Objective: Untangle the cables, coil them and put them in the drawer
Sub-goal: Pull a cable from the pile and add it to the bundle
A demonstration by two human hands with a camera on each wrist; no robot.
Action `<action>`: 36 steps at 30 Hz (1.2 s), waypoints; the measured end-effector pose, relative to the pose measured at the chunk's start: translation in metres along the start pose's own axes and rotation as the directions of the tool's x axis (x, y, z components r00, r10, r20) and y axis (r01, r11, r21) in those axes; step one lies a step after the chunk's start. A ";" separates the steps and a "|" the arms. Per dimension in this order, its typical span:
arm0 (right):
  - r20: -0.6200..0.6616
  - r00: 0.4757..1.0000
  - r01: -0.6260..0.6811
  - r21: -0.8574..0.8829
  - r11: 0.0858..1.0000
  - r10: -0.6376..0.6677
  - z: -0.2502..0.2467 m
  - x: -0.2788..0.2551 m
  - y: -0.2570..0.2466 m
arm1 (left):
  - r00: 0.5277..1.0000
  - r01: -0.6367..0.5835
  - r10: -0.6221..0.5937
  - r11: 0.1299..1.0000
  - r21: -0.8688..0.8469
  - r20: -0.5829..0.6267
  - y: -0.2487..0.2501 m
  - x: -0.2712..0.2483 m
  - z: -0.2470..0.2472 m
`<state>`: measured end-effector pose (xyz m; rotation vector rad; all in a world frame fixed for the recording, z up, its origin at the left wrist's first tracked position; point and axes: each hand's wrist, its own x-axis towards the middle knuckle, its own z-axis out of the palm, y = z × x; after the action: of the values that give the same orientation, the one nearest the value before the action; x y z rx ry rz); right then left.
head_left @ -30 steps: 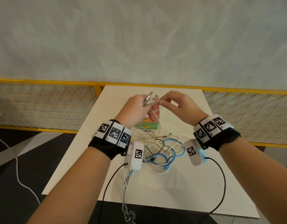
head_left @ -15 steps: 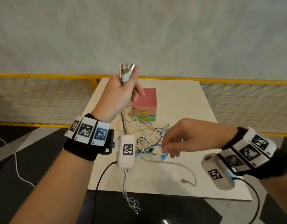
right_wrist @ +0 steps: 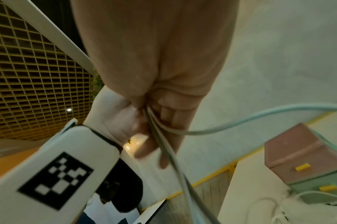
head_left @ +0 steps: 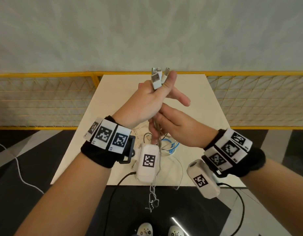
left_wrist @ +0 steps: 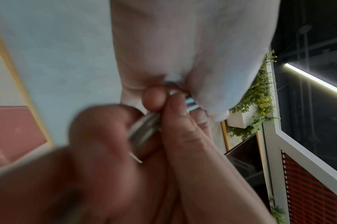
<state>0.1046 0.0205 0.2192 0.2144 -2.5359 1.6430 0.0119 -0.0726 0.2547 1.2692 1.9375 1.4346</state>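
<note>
In the centre of the head view, the left hand point(head_left: 148, 101) is raised above the cream rectangular table point(head_left: 203, 106) and grips a bundle of thin white and grey cables point(head_left: 157, 133). Its thumb presses the white plugs with metal ends point(head_left: 157, 78), which stick up out of the fist in the upper middle of the frame. The index finger points out to the right.

Just below it, the right hand point(head_left: 178, 128) has its fingers around the hanging strands, and the right wrist view shows the grey cords passing between them; how firmly they pinch is not clear. The cords fall down over the near table edge, at the lower centre of the frame.

Behind the hands, more loose cables, white, black and a blue one point(head_left: 171, 145), lie tangled on the table. At the right edge of the right wrist view stands the small pink and green drawer box with yellow handles point(right_wrist: 306, 160), both drawers closed.
</note>
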 end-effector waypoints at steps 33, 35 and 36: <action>0.397 0.825 -0.237 -0.403 0.884 0.402 0.042 -0.027 0.106 | 0.913 -0.178 -0.075 0.812 -0.557 -0.401 0.004 -0.021 -0.041; 0.408 0.782 -0.245 -0.494 0.834 0.472 0.043 -0.028 0.120 | 0.937 -0.118 -0.079 0.845 -0.521 -0.340 -0.004 -0.020 -0.038; 0.393 0.786 -0.253 -0.501 0.828 0.478 0.041 -0.027 0.123 | 0.949 -0.082 -0.083 0.867 -0.492 -0.305 -0.009 -0.020 -0.036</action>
<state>0.1085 0.0340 0.0876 0.1047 -3.4682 1.1762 -0.0092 -0.1093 0.2565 0.8320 1.5707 2.0735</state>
